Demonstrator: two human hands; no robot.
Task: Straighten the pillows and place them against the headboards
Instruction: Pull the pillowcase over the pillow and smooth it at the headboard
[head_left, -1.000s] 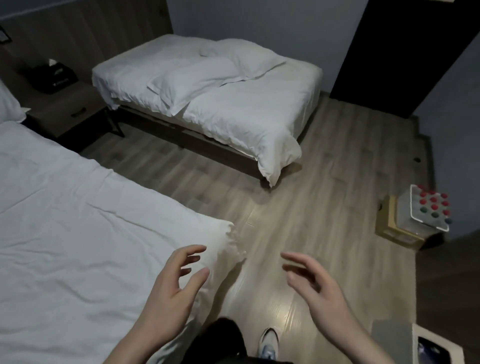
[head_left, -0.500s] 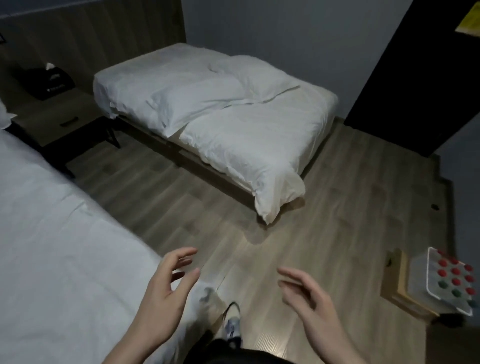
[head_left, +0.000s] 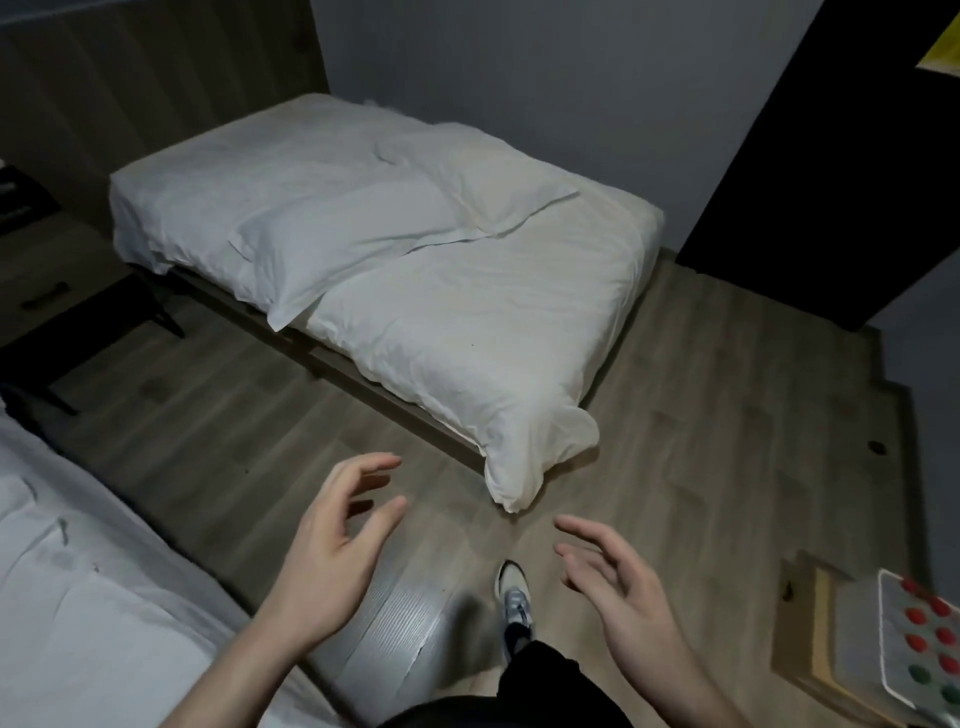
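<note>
Two white pillows lie askew in the middle of the far bed (head_left: 519, 374): the near pillow (head_left: 337, 249) reaches its near side edge, and the far pillow (head_left: 488, 171) lies beside it toward the wall. The wooden headboard panel (head_left: 156, 78) stands at the upper left, apart from both pillows. My left hand (head_left: 332, 551) and my right hand (head_left: 618, 587) hover over the floor with loosely spread fingers, holding nothing, well short of the bed.
A second white bed (head_left: 78, 597) fills the lower left. A dark nightstand (head_left: 47, 291) stands between the beds. A box with red and green dots (head_left: 883, 639) sits on the floor at the right. A dark doorway (head_left: 831, 156) is behind. My shoe (head_left: 514, 597) is on the wooden floor.
The view has moved forward and toward the far bed, which now looks larger and closer. Both hands stay empty and raised in front of me.
</note>
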